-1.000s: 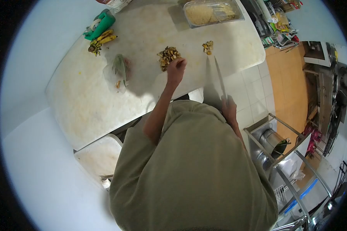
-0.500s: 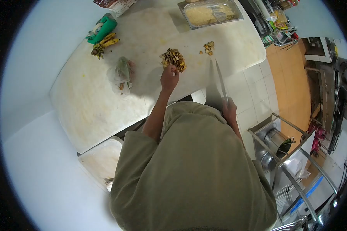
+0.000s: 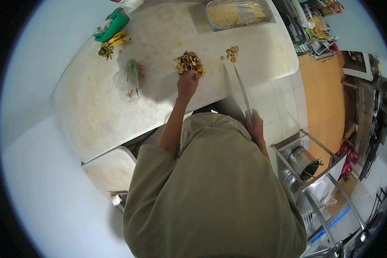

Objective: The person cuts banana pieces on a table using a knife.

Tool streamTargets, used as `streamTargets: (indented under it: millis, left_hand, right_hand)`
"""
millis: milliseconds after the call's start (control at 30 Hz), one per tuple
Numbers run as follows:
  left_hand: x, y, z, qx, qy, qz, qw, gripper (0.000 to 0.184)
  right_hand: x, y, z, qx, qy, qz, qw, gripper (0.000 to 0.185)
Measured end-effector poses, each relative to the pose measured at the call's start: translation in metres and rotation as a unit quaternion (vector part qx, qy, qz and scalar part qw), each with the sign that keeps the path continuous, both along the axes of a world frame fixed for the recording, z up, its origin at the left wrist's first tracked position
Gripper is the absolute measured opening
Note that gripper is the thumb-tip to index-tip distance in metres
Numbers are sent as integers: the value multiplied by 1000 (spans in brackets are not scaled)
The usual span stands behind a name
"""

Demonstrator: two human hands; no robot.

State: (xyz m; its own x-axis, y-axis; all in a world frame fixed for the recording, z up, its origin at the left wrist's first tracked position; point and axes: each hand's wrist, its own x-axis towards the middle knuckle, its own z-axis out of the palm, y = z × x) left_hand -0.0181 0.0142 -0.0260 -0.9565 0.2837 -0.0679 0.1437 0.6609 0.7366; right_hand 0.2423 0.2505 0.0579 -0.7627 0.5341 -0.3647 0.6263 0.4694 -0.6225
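My left hand (image 3: 187,85) is at the near edge of a pile of chopped brown and yellow pieces (image 3: 189,62) on the white table. Its fingers are curled together, and whatever lies between them is too small to make out. In my right hand (image 3: 255,124) is a long-bladed knife (image 3: 242,88), held by its handle beyond the table's near edge with the tip pointing towards a smaller heap of chopped pieces (image 3: 232,54). That heap lies to the right of the larger pile.
Left of the pile lies a clear plastic bag (image 3: 129,81). Yellow bananas (image 3: 118,39) and a green object (image 3: 116,25) are farther back. A metal tray (image 3: 239,28) of pale food sits at the back right. A metal rack (image 3: 303,185) with a pot stands on my right.
The camera view has shifted slightly. My left hand stays by the pile with its fingers still curled, and my right hand keeps the knife, moved a little.
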Motion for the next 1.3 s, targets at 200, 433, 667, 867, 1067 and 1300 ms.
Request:
streamTargets:
  millis: [200,433,667,867,1067,1300]
  left_hand:
    - [-4,16,67,299,-205,76,929,21]
    - [-51,81,86,305,-233,11,923,33]
    - [-26,24,37,-18,-13,-19,1000,27]
    - [-3,22,34,-141,31,-27,989,22]
    - [-11,34,29,-226,28,-38,973,18]
    - [-19,17,27,-218,36,-54,974,18]
  right_hand:
    - [-9,40,23,-43,-13,26,999,35]
    - [-27,82,-6,5,0,29,1000,36]
    - [-26,88,-3,-37,-19,7,999,40]
    - [-25,89,-4,-73,-17,19,997,41]
    - [-41,91,-2,-65,-3,29,997,39]
    - [-44,88,-1,-66,18,8,998,38]
